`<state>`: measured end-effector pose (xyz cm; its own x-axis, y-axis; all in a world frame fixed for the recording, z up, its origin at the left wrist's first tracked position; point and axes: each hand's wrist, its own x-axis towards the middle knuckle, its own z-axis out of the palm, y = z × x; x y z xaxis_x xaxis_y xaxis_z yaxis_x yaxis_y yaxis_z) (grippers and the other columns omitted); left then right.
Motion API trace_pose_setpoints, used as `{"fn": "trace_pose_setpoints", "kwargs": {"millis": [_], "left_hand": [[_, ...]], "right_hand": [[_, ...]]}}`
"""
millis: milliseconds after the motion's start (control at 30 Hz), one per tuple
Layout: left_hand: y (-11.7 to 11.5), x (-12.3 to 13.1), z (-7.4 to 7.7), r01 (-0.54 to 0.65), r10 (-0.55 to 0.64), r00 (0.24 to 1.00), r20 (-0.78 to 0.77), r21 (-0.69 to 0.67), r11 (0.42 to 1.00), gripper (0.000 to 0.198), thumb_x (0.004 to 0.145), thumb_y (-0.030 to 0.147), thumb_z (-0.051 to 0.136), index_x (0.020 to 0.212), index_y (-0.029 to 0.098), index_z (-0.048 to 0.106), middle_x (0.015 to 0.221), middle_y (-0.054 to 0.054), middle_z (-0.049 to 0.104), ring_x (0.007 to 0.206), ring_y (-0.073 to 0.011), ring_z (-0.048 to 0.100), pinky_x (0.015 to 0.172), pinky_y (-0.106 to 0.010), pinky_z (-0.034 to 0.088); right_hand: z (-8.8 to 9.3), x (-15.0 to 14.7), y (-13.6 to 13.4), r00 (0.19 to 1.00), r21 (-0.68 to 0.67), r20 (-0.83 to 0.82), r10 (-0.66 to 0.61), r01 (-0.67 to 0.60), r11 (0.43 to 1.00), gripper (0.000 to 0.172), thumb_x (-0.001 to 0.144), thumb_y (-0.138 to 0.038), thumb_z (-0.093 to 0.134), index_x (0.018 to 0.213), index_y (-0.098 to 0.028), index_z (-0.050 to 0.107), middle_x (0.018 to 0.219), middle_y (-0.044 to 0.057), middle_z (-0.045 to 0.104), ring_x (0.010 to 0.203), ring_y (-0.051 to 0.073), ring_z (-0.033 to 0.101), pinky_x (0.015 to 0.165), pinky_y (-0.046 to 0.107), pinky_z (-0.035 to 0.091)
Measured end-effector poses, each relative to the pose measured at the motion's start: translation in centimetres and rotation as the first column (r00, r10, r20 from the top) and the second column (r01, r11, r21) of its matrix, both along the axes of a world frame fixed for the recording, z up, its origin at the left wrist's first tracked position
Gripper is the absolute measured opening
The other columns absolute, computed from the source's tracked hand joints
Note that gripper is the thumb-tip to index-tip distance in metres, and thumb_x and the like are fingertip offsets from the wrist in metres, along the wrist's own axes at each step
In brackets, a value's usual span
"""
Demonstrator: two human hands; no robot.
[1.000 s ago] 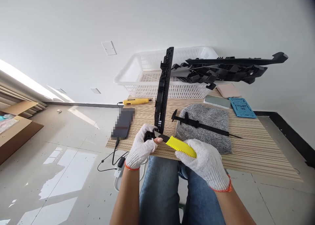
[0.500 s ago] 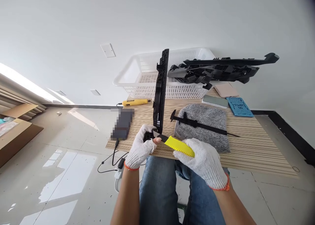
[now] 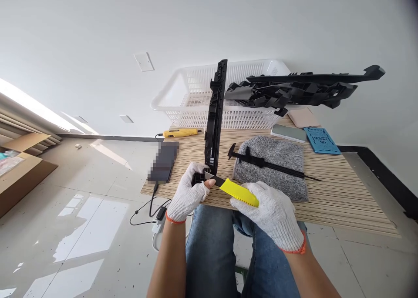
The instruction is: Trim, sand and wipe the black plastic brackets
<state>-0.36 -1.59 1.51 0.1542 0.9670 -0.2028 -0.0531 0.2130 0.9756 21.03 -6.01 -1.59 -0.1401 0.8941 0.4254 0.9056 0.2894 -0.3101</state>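
My left hand, in a white glove with a bare thumb tip, grips the near end of a long black plastic part. The part stretches away over the table toward the basket. My right hand, also gloved, is closed round the yellow handle of a knife. Its blade lies against the near end of the black part, beside my left thumb. Right of the part, a black caliper rests on a folded grey cloth.
Behind stands a white basket with several black parts jutting out rightward. On the striped table lie a yellow rotary tool, a blurred dark device, a whetstone, a blue packet and a pinkish item.
The view has shifted slightly, so the basket parts and cloth appear a little farther right. Both hands keep their grips, and the blade stays at the near end of the black part.
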Motion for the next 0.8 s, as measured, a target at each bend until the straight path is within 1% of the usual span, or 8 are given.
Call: {"fn": "trace_pose_setpoints", "kwargs": {"millis": [233, 333, 500, 700, 800], "left_hand": [[0.03, -0.03, -0.27, 0.007, -0.007, 0.999, 0.039, 0.015, 1.0, 0.045, 0.074, 0.045, 0.081, 0.088, 0.023, 0.044, 0.062, 0.01, 0.047, 0.045, -0.0042, 0.036, 0.041, -0.017, 0.032], [0.0, 0.07, -0.17, 0.006, -0.007, 1.0, 0.027, 0.016, 1.0, 0.044, 0.074, 0.044, 0.081, 0.089, 0.023, 0.046, 0.06, 0.01, 0.047, 0.045, -0.0044, 0.036, 0.041, -0.017, 0.032], [-0.07, 0.25, 0.24, -0.024, 0.024, 1.0, -0.01, 0.006, 1.0, 0.045, 0.071, 0.042, 0.083, 0.092, 0.023, 0.049, 0.059, 0.01, 0.047, 0.045, -0.0042, 0.036, 0.043, -0.017, 0.032], [0.11, 0.11, -0.03, -0.01, 0.01, 1.0, 0.018, -0.008, 1.0, 0.044, 0.073, 0.044, 0.082, 0.092, 0.023, 0.048, 0.06, 0.01, 0.047, 0.045, -0.0047, 0.037, 0.042, -0.017, 0.033], [0.15, -0.02, -0.17, -0.003, 0.003, 1.0, 0.015, -0.018, 1.0, 0.045, 0.07, 0.041, 0.085, 0.093, 0.023, 0.051, 0.063, 0.01, 0.048, 0.046, -0.0041, 0.038, 0.043, -0.017, 0.034]], "right_hand": [[0.17, -0.12, 0.08, 1.0, -0.008, -0.019, 0.001, -0.001, 1.0, 0.068, 0.095, -0.077, 0.037, 0.085, -0.02, 0.073, 0.063, 0.001, 0.062, 0.049, 0.015, 0.057, 0.05, 0.026, 0.034], [0.07, -0.11, 0.08, 1.0, 0.0, -0.021, -0.006, 0.006, 1.0, 0.069, 0.095, -0.078, 0.036, 0.084, -0.02, 0.073, 0.063, 0.002, 0.062, 0.049, 0.015, 0.056, 0.05, 0.027, 0.033], [0.08, -0.08, 0.03, 0.999, -0.044, -0.029, -0.022, 0.021, 0.999, 0.07, 0.094, -0.079, 0.036, 0.082, -0.021, 0.073, 0.064, 0.003, 0.063, 0.05, 0.015, 0.056, 0.051, 0.028, 0.032], [0.17, -0.24, 0.02, 0.999, -0.053, -0.037, -0.031, 0.029, 0.998, 0.069, 0.094, -0.079, 0.036, 0.084, -0.021, 0.072, 0.065, 0.003, 0.064, 0.051, 0.016, 0.057, 0.052, 0.028, 0.033], [0.09, -0.27, 0.06, 0.999, -0.037, -0.04, -0.03, 0.029, 0.999, 0.068, 0.094, -0.078, 0.037, 0.082, -0.021, 0.072, 0.065, 0.003, 0.063, 0.05, 0.016, 0.056, 0.051, 0.028, 0.031]]}}
